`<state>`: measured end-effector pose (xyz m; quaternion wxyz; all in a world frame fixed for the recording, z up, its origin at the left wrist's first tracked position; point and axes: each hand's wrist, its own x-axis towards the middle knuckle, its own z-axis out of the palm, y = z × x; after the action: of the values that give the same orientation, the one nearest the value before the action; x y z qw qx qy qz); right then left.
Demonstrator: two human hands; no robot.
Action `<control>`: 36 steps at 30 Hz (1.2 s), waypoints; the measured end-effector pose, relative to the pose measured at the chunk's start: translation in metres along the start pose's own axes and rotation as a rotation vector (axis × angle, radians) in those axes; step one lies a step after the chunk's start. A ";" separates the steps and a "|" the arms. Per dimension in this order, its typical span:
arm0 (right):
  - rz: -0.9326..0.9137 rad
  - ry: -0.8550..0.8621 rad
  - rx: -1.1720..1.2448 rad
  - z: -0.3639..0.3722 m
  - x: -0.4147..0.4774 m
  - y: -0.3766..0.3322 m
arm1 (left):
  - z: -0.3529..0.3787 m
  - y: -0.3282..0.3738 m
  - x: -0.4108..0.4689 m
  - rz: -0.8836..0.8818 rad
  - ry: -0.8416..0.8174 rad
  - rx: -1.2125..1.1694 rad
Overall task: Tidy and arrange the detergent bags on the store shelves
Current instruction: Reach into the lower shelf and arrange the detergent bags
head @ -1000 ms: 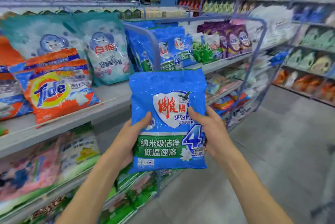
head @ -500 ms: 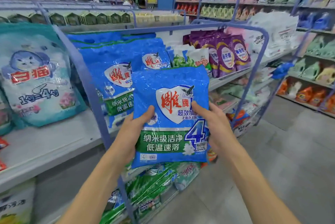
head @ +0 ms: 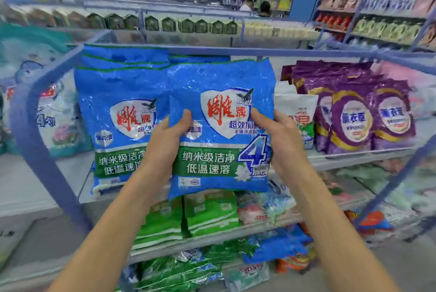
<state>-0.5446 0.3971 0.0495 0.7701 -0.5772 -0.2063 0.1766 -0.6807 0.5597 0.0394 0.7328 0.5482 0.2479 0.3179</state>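
A blue detergent bag (head: pixel 221 126) with a red-lettered white shield and a green band hangs upright in front of the upper shelf (head: pixel 354 153). My left hand (head: pixel 165 143) grips its left edge, thumb on the front. My right hand (head: pixel 280 140) grips its right edge the same way. Just left of it, a stack of matching blue bags (head: pixel 122 112) stands on the shelf. The held bag's lower edge sits below the shelf lip, and it overlaps the stack's right side.
Purple bags (head: pixel 354 117) and a white bag (head: pixel 299 112) stand to the right on the same shelf. A teal bag (head: pixel 47 112) stands at left behind a blue metal frame (head: pixel 44 161). Green bags (head: pixel 188 218) fill lower shelves. Two people stand far back.
The view swung right along the shelf and closer. The held bag went up and toward the shelf, now beside the stack of matching blue bags. Both hands keep their grip.
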 end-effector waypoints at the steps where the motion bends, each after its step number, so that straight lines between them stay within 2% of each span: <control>1: -0.013 -0.022 -0.012 0.001 0.013 -0.001 | 0.006 0.003 0.008 0.021 0.004 0.010; 6: -0.028 -0.047 -0.018 0.007 0.071 0.005 | 0.018 -0.002 0.058 0.115 0.105 0.115; 9: -0.060 -0.052 -0.129 0.010 0.095 0.025 | 0.025 -0.017 0.072 0.167 0.155 0.197; 13: 0.041 -0.087 -0.220 0.001 0.105 0.067 | 0.027 -0.043 0.077 0.240 0.283 0.322; 18: 0.030 -0.062 -0.226 0.002 0.115 0.075 | 0.040 -0.048 0.108 0.203 0.397 0.277; 22: 0.005 -0.058 -0.234 0.004 0.116 0.075 | 0.044 -0.046 0.111 0.230 0.405 0.297; 27: 0.011 -0.235 -0.401 -0.018 0.093 0.076 | 0.042 -0.059 0.072 0.308 0.322 0.546; 31: 0.013 -0.406 -0.555 -0.040 0.070 0.083 | 0.027 -0.071 0.037 0.185 0.148 0.649; 34: -0.019 -0.397 -0.652 -0.036 0.072 0.094 | 0.028 -0.082 0.026 0.152 0.162 0.831; 36: -0.049 -0.351 -0.685 -0.030 0.077 0.100 | 0.027 -0.079 0.032 0.160 0.176 0.791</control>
<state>-0.4667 0.4392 -0.0449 0.4895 -0.7571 -0.3957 0.1750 -0.6246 0.5500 -0.0299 0.4147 0.7759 0.3692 0.2995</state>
